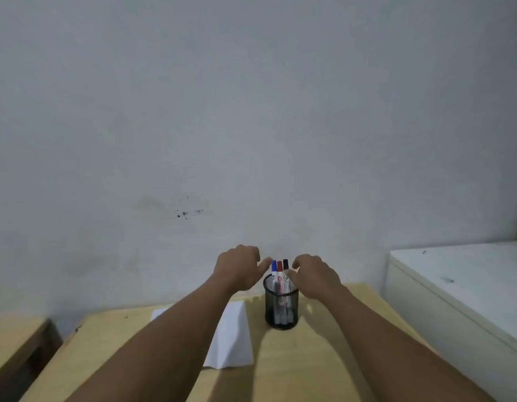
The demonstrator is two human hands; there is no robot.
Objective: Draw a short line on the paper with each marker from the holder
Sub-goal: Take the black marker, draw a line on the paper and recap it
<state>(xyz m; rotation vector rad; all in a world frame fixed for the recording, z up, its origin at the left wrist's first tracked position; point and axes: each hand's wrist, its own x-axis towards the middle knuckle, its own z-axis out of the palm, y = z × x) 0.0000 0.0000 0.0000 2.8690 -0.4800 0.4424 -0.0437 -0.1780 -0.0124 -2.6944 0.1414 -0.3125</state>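
Observation:
A black mesh holder stands on the wooden table. Three markers stand upright in it: one with a blue cap, one with a red cap, one with a black cap. My left hand hovers just left of the caps, fingers curled, thumb pointing toward the blue cap. My right hand hovers just right of the caps, its fingers bent and apart, the thumb close to the black-capped marker. Neither hand grips anything. A white sheet of paper lies left of the holder, partly hidden by my left forearm.
A pale wall rises right behind the table. A white cabinet stands to the right, higher than the table. A lower wooden surface sits to the left across a gap.

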